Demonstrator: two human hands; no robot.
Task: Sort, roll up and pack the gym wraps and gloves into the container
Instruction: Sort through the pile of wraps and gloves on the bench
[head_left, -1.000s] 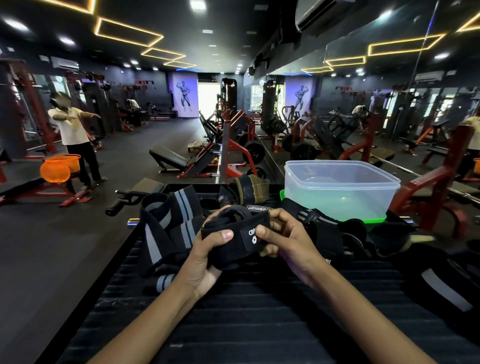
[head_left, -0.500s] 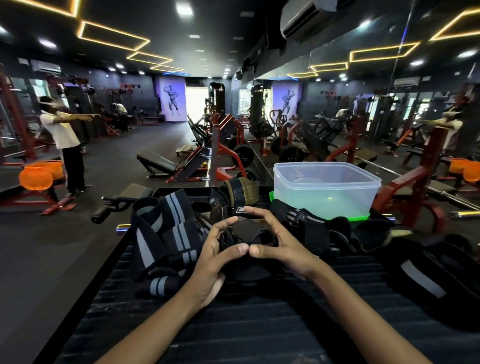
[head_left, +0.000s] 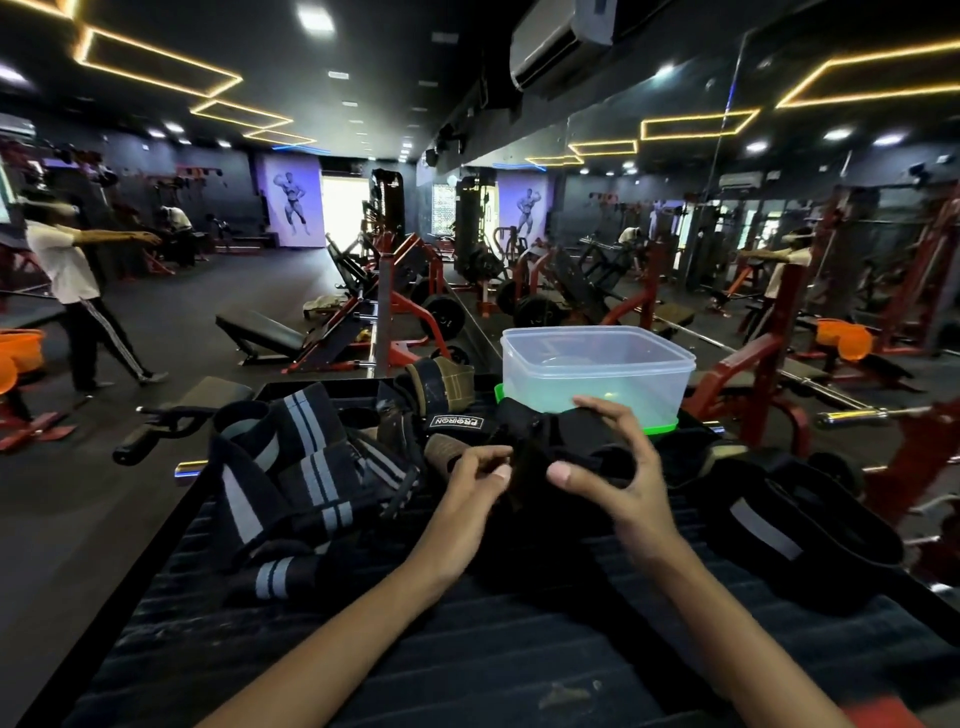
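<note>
The black wrap (head_left: 576, 457) is sitting bunched between both hands, low over the ribbed black mat (head_left: 467, 654) and just in front of the clear plastic tub (head_left: 597, 369). The right hand (head_left: 618, 478) is curling round it, fingers arching over the top and thumb pressing in from the near side. The left hand (head_left: 467, 499) is pinching its left end between thumb and curled fingers. It is looking soft, light and floppy, so it is likely springing open unless the roll is kept tight; gripping across the full width, thumbs at the core, is probably the safest hold. The fabric is looking grippy rather than slick.

Just left, the striped wraps (head_left: 291, 478) are lying in a loose tangle, and behind them a tan glove (head_left: 441, 384) is leaning against the pile. More dark straps (head_left: 779, 525) are lying to the right. The tub is standing open on a green lid (head_left: 660, 428), with nothing clearly inside.

Beyond the mat, red weight machines (head_left: 405, 312) are filling a dim gym, and a person in a white shirt (head_left: 62, 270) is stretching an arm out at far left.
</note>
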